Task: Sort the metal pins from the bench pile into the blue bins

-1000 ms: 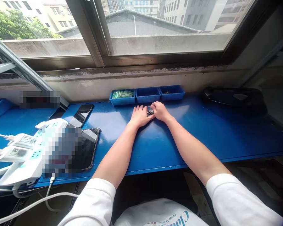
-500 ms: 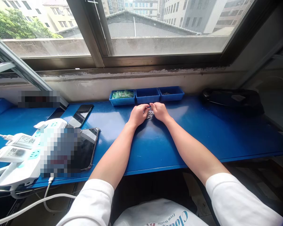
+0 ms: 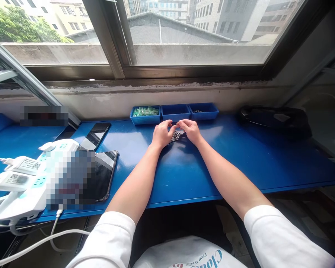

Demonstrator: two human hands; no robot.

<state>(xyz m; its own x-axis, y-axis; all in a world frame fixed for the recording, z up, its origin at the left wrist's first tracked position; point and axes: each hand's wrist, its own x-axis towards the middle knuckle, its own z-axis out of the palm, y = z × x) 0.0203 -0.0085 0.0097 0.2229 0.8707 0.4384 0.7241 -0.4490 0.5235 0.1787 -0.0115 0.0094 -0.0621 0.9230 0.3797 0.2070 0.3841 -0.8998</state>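
Over a small pile of dark metal pieces (image 3: 176, 137) on the blue table, my left hand (image 3: 162, 133) and my right hand (image 3: 189, 130) meet at the fingertips. The fingers of each hand are pinched together; whatever lies between them is too small to make out. Just behind the hands stand three blue bins in a row: the left bin (image 3: 146, 120) holds green-and-clear packets, the middle bin (image 3: 175, 111) shows a dark inside, and the right bin (image 3: 205, 115) has small dark pieces in it.
Two phones, one farther back (image 3: 96, 137) and one nearer (image 3: 104, 176), lie to the left beside a white power strip (image 3: 30, 199) with plugs and cables. A black bag (image 3: 276, 121) rests at the back right. The window wall borders the table's back.
My fingertips have come together above the pile, and my right hand's fingers have bent further. More of the metal pieces shows beneath the hands.
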